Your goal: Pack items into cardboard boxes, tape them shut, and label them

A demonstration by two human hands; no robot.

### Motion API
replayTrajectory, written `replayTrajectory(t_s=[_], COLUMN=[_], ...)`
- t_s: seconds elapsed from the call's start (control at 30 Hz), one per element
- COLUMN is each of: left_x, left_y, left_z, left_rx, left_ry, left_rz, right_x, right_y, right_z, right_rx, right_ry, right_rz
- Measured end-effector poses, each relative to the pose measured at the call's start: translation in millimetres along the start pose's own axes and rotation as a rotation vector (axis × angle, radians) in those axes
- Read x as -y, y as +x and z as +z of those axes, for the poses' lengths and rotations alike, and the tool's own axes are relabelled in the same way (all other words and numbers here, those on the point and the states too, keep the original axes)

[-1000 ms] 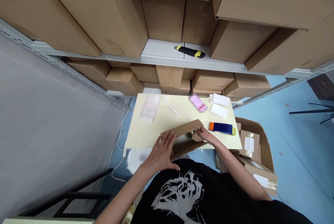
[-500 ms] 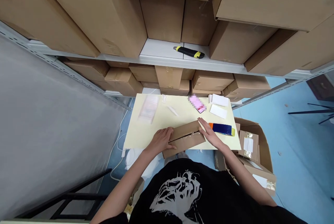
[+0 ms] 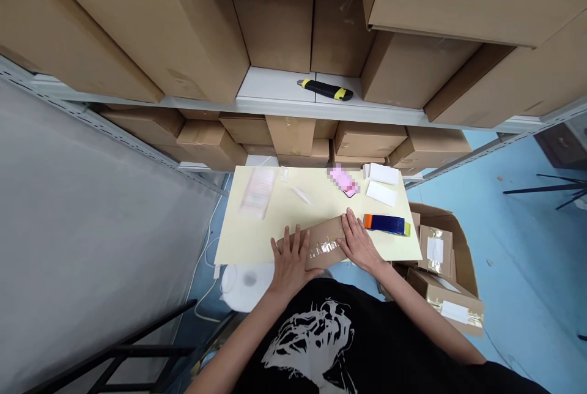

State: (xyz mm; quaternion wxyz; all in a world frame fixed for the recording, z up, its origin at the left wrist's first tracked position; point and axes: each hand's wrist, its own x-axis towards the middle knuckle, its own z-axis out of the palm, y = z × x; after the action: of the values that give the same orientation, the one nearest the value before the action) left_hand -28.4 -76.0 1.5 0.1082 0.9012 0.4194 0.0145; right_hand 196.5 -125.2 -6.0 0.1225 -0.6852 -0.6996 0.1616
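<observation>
Left hand and right hand flat and apart on the cardboard box; press evenly along the shiny tape.

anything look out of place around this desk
Mainly the yellow-and-black utility knife, lying on the metal shelf among cartons, away from the table. Also, the taped cardboard package under the left hand and right hand seems to jut slightly past the table's near edge.
</observation>
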Motion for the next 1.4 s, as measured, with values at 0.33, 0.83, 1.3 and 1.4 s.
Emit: replayTrajectory(t_s=[0.33,0.83,1.3,1.4], left_x=[29.4,7.3,14.0,15.0], left_y=[38.4,31.5,26.7,28.4], left_z=[-11.8,0.2,9.3,10.6], left_rx=[-0.052,-0.056,-0.146,-0.165], left_ry=[0.004,-0.002,-0.004,-0.026], left_rz=[0.144,0.129,0.18,0.188], right_x=[13.7,14.7,-101.1,-145.3], right_y=[12.0,15.6,-10.0,-29.7], right_z=[10.6,3.0,-10.5,-5.5], right_rx=[-0.06,-0.027,-0.37,-0.186], right_ry=[-0.053,-0.034,-0.197,-0.33], right_rz=[0.033,-0.024,0.362,0.493])
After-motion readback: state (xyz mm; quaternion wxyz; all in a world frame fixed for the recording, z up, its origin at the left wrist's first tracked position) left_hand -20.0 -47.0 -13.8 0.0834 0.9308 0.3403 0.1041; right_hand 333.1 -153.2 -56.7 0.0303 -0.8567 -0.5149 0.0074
